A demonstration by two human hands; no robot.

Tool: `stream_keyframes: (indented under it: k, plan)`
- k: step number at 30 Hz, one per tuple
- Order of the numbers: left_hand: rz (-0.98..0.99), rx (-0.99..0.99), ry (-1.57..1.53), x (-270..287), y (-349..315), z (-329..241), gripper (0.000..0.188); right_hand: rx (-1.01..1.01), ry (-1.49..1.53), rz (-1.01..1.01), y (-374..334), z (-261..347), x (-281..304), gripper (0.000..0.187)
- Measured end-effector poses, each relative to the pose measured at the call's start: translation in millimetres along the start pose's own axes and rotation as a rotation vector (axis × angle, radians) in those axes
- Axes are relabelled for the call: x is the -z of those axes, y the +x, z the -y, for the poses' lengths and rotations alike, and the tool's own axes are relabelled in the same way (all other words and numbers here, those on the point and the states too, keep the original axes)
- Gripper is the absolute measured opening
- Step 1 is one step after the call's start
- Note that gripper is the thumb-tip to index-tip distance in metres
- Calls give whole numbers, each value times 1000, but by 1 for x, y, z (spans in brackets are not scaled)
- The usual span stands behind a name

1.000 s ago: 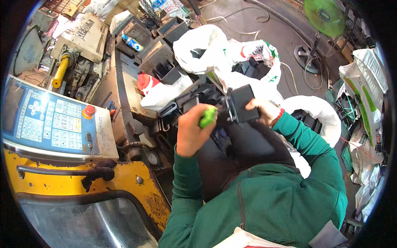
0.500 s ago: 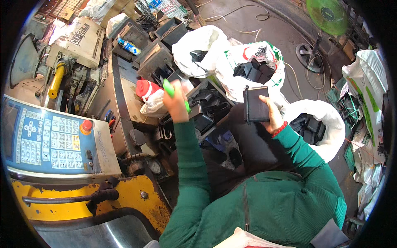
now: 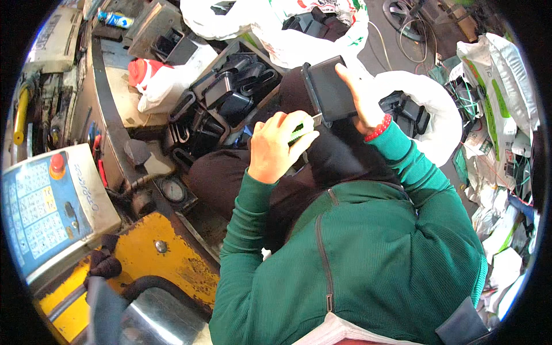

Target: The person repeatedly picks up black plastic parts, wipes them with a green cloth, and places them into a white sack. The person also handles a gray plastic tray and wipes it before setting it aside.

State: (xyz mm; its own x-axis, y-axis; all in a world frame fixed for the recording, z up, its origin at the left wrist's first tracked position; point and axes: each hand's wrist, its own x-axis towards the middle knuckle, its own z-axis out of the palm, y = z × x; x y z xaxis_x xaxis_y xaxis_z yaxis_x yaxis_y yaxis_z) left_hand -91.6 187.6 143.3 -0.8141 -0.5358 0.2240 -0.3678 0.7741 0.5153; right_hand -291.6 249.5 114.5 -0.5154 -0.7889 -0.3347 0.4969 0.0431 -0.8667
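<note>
My left hand (image 3: pixel 278 146) is closed round a green-handled cutter knife (image 3: pixel 301 131). Its short metal blade meets the lower corner of a black rectangular plastic box (image 3: pixel 332 91). That box has a raised rim along its left side and is gripped at its right side by my right hand (image 3: pixel 363 100), thumb on the upper face. Below and left of the box, more black plastic parts (image 3: pixel 233 86) lie heaped in a crate, some with open loop-shaped frames. My fingers cover most of the knife's handle.
White sacks (image 3: pixel 445 115) with black parts stand to the right and at the far side. A red-and-white bundle (image 3: pixel 150 77) sits on a ledge left of the crate. A control panel (image 3: pixel 52 201) with a red button and a yellow machine cover (image 3: pixel 167 259) flank my left side.
My left hand has come down and right with the knife, from beside the crate to the box's edge. The box is now tilted. The whole view has shifted.
</note>
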Motion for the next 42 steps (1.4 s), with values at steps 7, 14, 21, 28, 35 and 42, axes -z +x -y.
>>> stream_keyframes:
  k: [7,14,21,28,35,42]
  plan:
    - [-30,37,97,-6,-5,4,27,115,-28,-17,-7,5,-19,24]
    - [-80,-55,135,-3,8,19,22,91,-63,20,-5,9,-22,25]
    - [-133,28,132,0,43,48,24,-48,3,80,2,9,-13,47]
    - [-334,261,139,-1,47,86,23,136,-182,171,3,6,0,51]
    - [-122,-11,138,4,6,-4,17,92,-119,110,6,3,-3,46]
    - [-143,-49,141,-6,6,9,17,162,-206,100,-3,10,-13,43]
